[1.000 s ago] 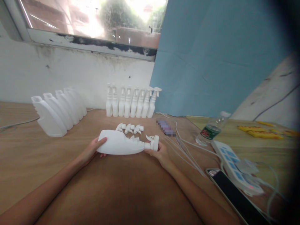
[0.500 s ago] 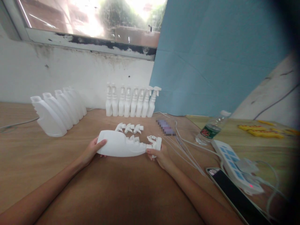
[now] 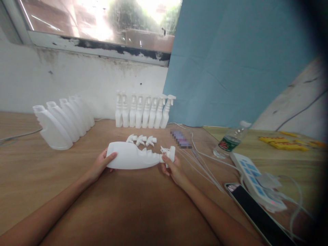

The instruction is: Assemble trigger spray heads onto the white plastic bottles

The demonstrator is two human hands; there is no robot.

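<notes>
A brown wooden tabletop (image 3: 138, 205) filled the lower part of the frame, a blue cloth (image 3: 225, 61) hung over the upper right, and a window (image 3: 89, 17) took up the upper left. At the left edge stood a row of translucent bottles (image 3: 56, 130), open-necked. Near the upper centre, eight white spray bottles (image 3: 139, 116) were lined up upright, close together. A black phone (image 3: 258, 212) and a white power strip (image 3: 256, 184) lay at the lower right.

The large white bottle (image 3: 125, 155) was at the centre, between the two hands. Its long axis ran nearly level across the frame, base to the left, neck to the right, with its notched edge toward the top. The left hand (image 3: 104, 163) was nearer the base and closed around it, thumb on the near face. The right hand (image 3: 175, 169) was nearer the neck, fingers curled and thumb pressed at the collar of a white trigger head (image 3: 172, 153). That head met the neck end to end; how tightly it sat could not be told, nor whether the bottle touched the wood.

A clear water bottle (image 3: 229, 143) leaned in the frame at the right. Smallest were three loose trigger heads (image 3: 141, 140), side by side just beyond the large bottle.
</notes>
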